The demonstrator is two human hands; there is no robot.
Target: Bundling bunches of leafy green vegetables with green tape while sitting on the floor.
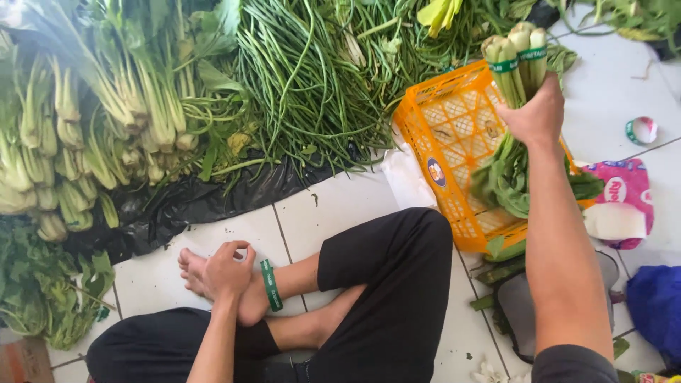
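Over the orange crate (454, 135), right-hand fingers (528, 117) clasp green-taped greens (518, 64); left fingers (237, 252) curl empty.

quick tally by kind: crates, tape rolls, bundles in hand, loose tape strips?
Orange crate: 1
Green tape roll on the tiles: 1
Taped greens bundle held up in the right hand: 1
Green tape strip by the left hand, lying on the ankle: 1
Total: 4

orange crate (454, 120), green tape strip (270, 284), black plastic sheet (191, 206)
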